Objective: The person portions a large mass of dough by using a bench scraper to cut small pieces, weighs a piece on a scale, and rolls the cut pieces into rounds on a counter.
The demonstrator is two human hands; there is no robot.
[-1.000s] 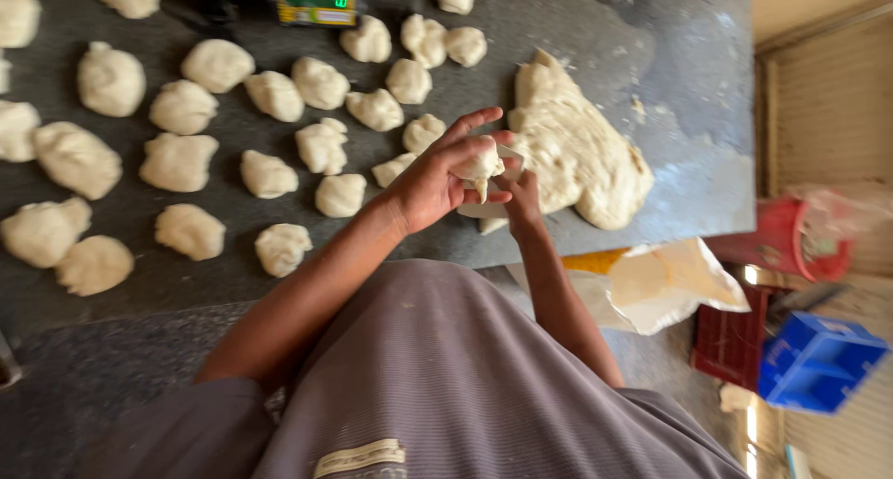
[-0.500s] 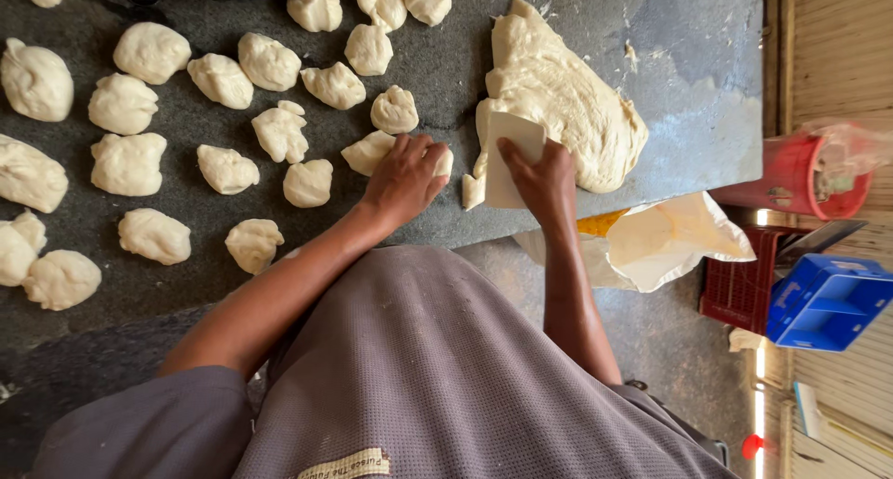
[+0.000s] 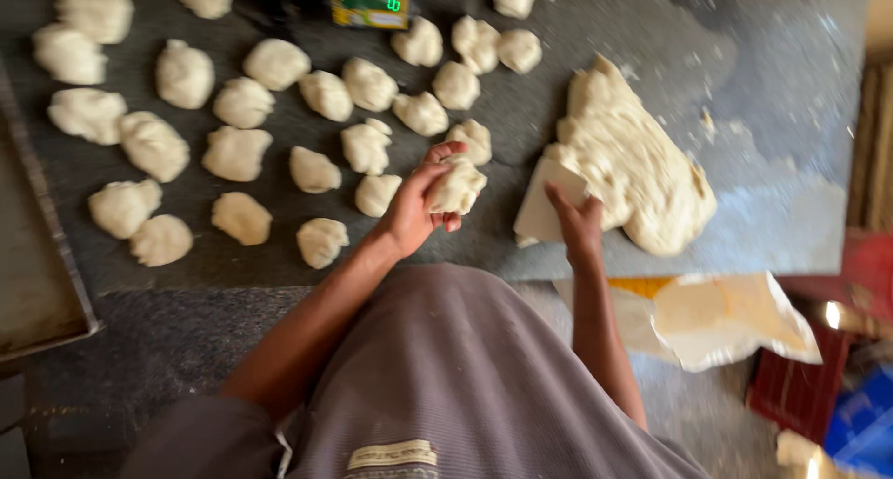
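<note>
You are in a bakery work area: dark floured counter, one big dough mass, rows of portioned dough balls, a digital scale, a metal tray, crates on the floor.

Person seen from above, head camera. Wears a loose grey-brown garment with a fine woven or ribbed texture, faint lengthwise lines in the cloth. A pale rectangular label is sewn on at the garment's lower middle, near the bottom edge of the view; its print is too blurred to make out. Left of the label, a short sleeve of the same cloth ends above the elbow. Both forearms bare. Left hand and right hand, above the garment: no gloves, rings or watch visible.
</note>
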